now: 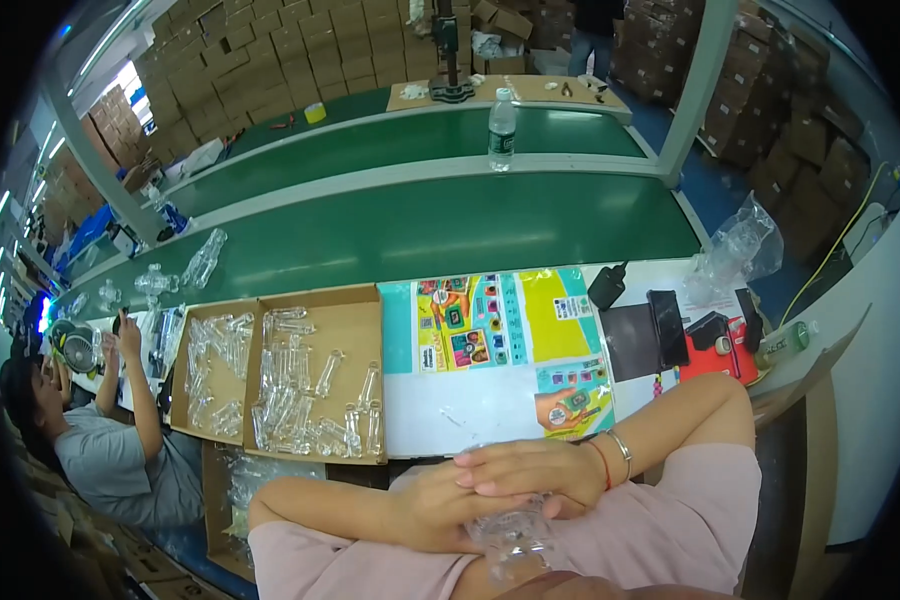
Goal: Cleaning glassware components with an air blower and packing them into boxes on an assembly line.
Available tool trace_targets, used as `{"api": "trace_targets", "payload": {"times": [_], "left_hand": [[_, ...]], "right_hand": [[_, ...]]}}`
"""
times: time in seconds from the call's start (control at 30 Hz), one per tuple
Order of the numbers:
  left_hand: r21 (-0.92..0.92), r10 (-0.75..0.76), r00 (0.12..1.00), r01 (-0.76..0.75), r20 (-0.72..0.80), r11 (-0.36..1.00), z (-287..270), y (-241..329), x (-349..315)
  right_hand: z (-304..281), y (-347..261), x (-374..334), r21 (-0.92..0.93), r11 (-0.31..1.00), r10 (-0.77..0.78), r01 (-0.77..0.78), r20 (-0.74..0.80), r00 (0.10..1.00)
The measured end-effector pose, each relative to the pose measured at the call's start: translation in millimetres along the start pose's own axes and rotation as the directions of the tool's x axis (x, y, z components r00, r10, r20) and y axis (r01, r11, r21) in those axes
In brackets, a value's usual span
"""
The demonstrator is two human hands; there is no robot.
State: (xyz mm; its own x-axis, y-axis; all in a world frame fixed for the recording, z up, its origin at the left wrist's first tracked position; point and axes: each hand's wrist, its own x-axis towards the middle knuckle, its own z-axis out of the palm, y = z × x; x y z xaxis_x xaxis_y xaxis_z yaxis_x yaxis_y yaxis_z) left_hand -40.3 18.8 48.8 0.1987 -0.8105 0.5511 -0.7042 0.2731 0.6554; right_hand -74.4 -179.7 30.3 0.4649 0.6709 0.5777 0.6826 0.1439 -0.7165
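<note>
My left hand (432, 508) and my right hand (545, 472) meet close to my body, at the near edge of the table. The right one lies over the left, its fingers folded across it, and it wears a bangle and a red cord at the wrist. Both are closed over the top of a clear, bulging glass-like piece (518, 535), whose lower part shows beneath the palms. Its upper end is hidden by the hands. In front of them is a white board (460, 405) with colourful printed sheets (470, 325) along its far side.
To the left, a divided cardboard tray (320, 290) holds several clear tubular pieces (290, 380). A phone (668, 328), a black bottle (607, 287) and a plastic bag (745, 250) lie right. A water bottle (502, 130) stands on the ledge beyond the green belt (420, 225). A co-worker (120, 450) sits left.
</note>
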Motion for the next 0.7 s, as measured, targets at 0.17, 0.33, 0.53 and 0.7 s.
{"api": "trace_targets", "payload": {"times": [0.17,0.33,0.53,0.7], "left_hand": [[-0.023,-0.114,0.992,0.113,-0.046,0.993,12,-20,-14],[-0.696,-0.716,0.698,0.52,0.012,0.496,-26,-46,25],[-0.852,-0.698,0.707,0.293,-0.112,0.433,-44,-54,38],[-0.73,-0.609,0.709,0.196,-0.355,0.655,-38,-39,30]], "right_hand": [[-8,5,-4,0.05,0.996,0.075,-0.068,-0.156,0.985],[-39,19,21,0.629,0.606,0.757,-0.487,-0.268,0.596],[-82,22,35,0.362,0.894,0.428,-0.265,-0.509,0.747],[-81,-12,23,-0.349,0.764,0.397,-0.543,-0.409,0.822]]}}
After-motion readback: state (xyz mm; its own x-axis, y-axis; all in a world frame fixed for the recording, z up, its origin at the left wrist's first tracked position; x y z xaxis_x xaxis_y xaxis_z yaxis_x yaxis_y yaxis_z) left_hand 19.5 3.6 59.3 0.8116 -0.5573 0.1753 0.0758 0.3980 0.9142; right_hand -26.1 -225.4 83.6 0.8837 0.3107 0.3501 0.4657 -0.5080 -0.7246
